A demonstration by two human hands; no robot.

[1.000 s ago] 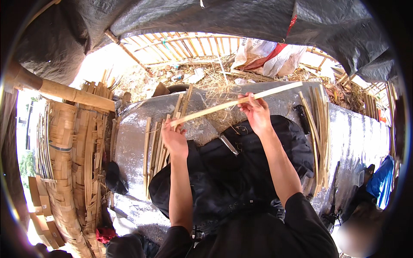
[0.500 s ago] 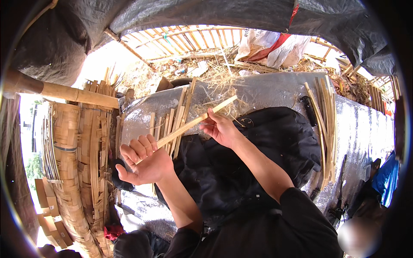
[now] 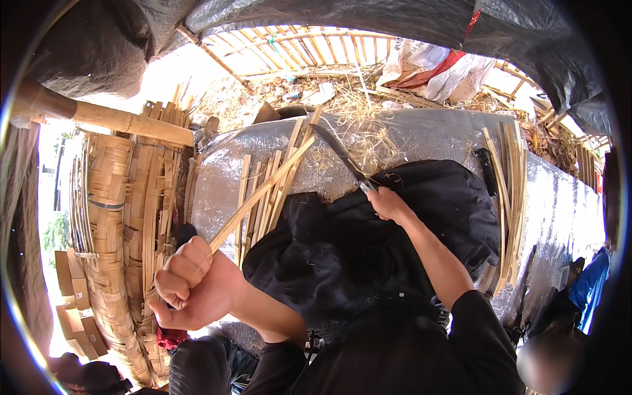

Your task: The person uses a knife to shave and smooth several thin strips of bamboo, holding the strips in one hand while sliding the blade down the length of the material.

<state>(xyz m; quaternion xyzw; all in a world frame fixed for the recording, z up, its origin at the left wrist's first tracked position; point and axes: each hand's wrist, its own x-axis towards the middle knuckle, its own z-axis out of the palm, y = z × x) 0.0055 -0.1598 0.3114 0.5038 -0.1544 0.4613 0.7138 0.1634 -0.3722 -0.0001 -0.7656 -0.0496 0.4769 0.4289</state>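
My left hand [image 3: 191,280] is closed in a fist around the near end of a long, pale bamboo strip [image 3: 245,212], which slants up and away to the right. My right hand [image 3: 391,205] grips the handle of a knife [image 3: 338,149] with a long dark blade. The blade points away and to the left, its tip close to the strip's far end; whether they touch I cannot tell. Beneath both lies a black cloth [image 3: 316,263] spread across my lap. More bamboo strips [image 3: 268,204] lie side by side just beyond my left hand.
Another bundle of strips [image 3: 512,197] lies at the right, beside a black object [image 3: 486,171]. Thin shavings [image 3: 375,141] litter the silvery mat [image 3: 434,128]. Woven bamboo rolls [image 3: 105,224] stand at the left near a bamboo pole [image 3: 131,124]. A dark tarp [image 3: 382,20] hangs overhead.
My right hand has left the strip and now holds a knife, further right. My left hand has moved nearer and left with the strip, its fingers now closed tighter.
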